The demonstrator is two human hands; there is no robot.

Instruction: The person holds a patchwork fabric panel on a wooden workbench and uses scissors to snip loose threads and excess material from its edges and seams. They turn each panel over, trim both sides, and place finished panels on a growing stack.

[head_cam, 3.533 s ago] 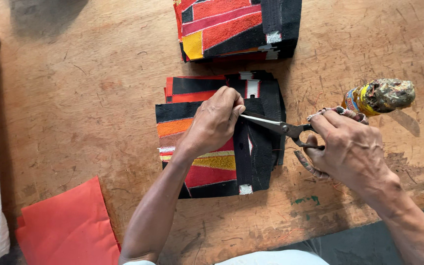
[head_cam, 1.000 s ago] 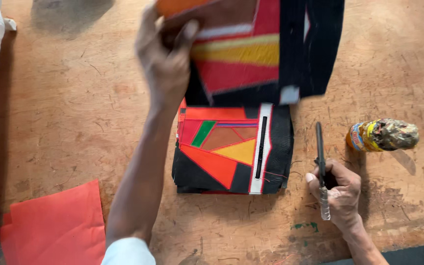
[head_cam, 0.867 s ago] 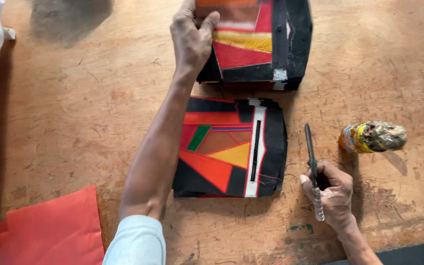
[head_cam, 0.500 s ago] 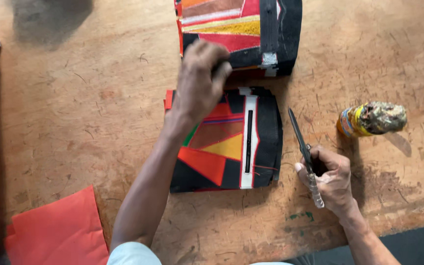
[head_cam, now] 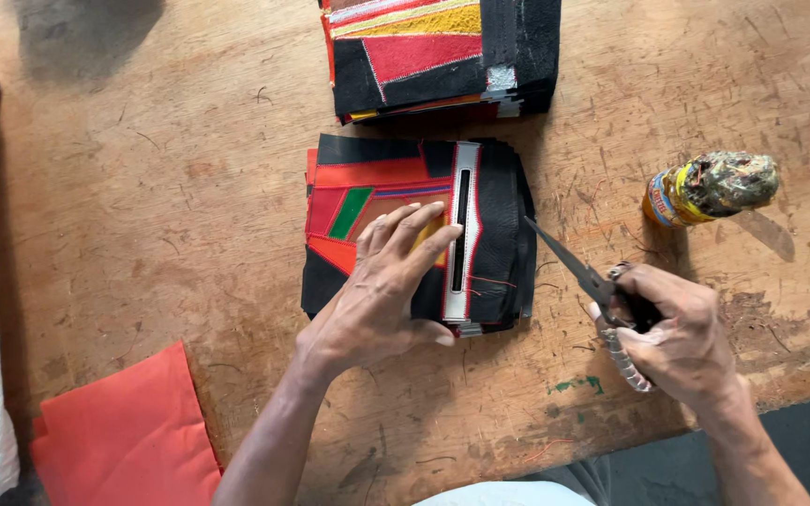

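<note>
Patchwork stack (head_cam: 494, 234) lies under flat left hand (head_cam: 382, 300); right hand (head_cam: 677, 333) grips seemingly closed scissors (head_cam: 578, 272).

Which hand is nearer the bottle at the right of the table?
Right. The right hand with the scissors sits just below the bottle; the left hand rests on the patchwork stack.

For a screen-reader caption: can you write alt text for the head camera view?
A left hand presses flat on a stack of patchwork panels on a wooden table, while the right hand holds closed scissors beside it. A second stack lies beyond; a grimy bottle lies right, orange cloth near left.
</note>
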